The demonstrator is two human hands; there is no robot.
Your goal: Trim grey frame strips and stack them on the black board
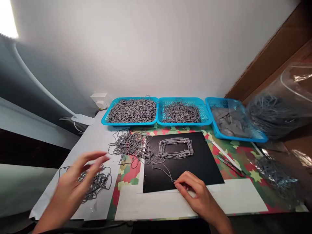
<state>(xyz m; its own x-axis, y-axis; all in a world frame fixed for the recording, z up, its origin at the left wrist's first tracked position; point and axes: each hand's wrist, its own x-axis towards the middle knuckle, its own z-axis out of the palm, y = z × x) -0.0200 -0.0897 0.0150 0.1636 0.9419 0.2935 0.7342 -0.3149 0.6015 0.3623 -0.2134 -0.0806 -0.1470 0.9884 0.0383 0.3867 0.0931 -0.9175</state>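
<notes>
Camouflage-patterned cloth (254, 175) showed on the table between sheets of white paper. Along the near edge ran a paper strip (146, 203), with the right hand (195, 195) coming in over it. That hand's thumb and forefinger were pinched together at the corner of a thin gray cord (172, 179), which lay on the black mat (209, 169) and trailed back toward a tangle of cords. The left hand (73, 183), blurred, was raised over a gray heap (101, 182) on the left-hand paper, its thumb and fingers parted and nothing visible between them.

Right of the mat lay a red-handled tool (231, 165) beside a pale strip (225, 152); a clear bag (275, 175) sat farther right.

Beyond the held cord, the tangle (130, 144) spread over the mat's left edge, and a neat rectangular stack (176, 156) of cords rested near the mat's far side.

Behind stood three blue baskets (185, 123), two filled with gray cords, the right-hand one with flat gray pieces. At the back rose a pale wall (158, 48).
</notes>
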